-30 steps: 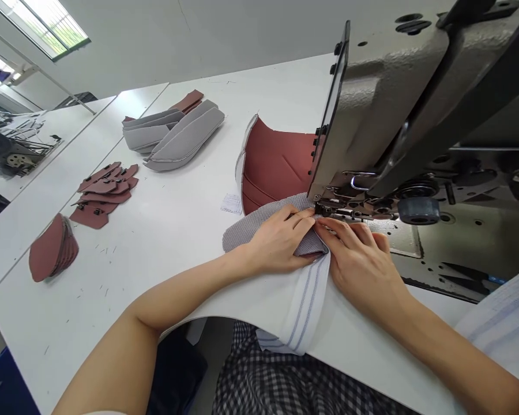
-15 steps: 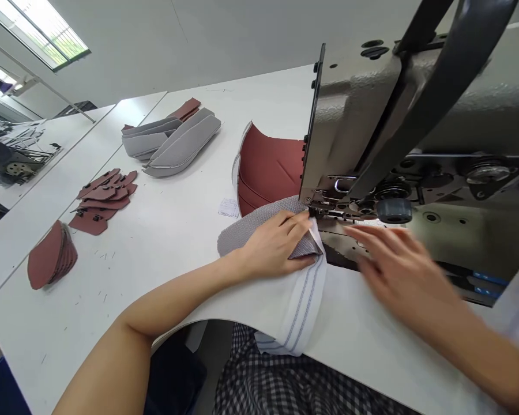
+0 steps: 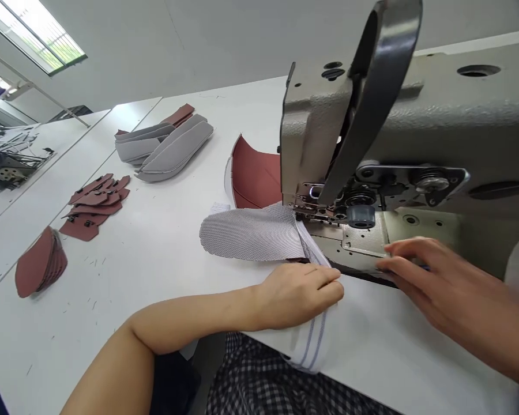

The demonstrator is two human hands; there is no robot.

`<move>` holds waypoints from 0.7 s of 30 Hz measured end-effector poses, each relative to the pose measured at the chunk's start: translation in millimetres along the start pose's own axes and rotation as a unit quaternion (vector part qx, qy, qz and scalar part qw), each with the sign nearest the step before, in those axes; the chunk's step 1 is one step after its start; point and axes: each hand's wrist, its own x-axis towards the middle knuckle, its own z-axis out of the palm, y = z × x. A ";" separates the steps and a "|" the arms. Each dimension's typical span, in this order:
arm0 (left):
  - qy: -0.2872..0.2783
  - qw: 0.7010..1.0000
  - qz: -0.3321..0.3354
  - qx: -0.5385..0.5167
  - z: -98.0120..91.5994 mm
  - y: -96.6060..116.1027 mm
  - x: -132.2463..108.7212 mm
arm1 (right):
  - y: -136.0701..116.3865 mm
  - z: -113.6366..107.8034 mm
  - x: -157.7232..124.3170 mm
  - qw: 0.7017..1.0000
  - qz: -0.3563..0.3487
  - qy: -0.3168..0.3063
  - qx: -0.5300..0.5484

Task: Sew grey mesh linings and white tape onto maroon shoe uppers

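Beside the sewing machine (image 3: pixel 441 129), our curled left hand (image 3: pixel 301 294) gripped the white strap (image 3: pixel 313 341); for our right hand (image 3: pixel 432 278), the grip we could not tell

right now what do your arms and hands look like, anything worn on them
The left hand and right hand are ungloved, with no ring or watch showing. Both forearms are bare, with no sleeves in view. A dark-and-white checked garment covers the lap.

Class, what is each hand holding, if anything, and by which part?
The left hand grips the blue-striped white band partway along its length, near the gray mesh piece. Whether the right hand holds anything cannot be told.
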 end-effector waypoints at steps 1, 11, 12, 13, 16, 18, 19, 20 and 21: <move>0.004 1.000 -0.005 -0.009 1.2 -0.1 0.9 | -6.1 -3.1 17.4 0.998 -0.039 -0.038 0.023; 0.044 0.994 -0.031 -0.093 4.0 0.7 3.6 | -17.8 -1.9 107.1 0.935 0.008 -0.334 0.119; 0.036 0.994 -0.035 -0.100 4.4 0.6 4.2 | -20.5 -1.7 111.0 0.927 0.020 -0.351 0.129; 0.029 0.993 -0.040 -0.108 4.8 0.2 4.4 | -23.6 -1.2 114.4 0.920 0.030 -0.365 0.142; 0.030 0.988 -0.059 -0.136 7.1 -1.8 3.5 | -32.2 2.5 121.2 0.901 0.042 -0.390 0.185; 0.029 0.985 -0.069 -0.157 8.2 -1.0 2.6 | -33.8 6.2 123.1 0.903 0.050 -0.382 0.190; 0.017 0.984 -0.057 -0.168 7.8 0.9 2.3 | -32.1 7.6 123.2 0.907 0.054 -0.375 0.182; -0.003 0.984 -0.026 -0.178 6.4 3.9 2.1 | -28.3 8.1 122.4 0.913 0.057 -0.367 0.169; -0.025 0.982 0.024 -0.184 3.6 7.7 1.9 | -22.5 7.5 120.5 0.918 0.059 -0.360 0.154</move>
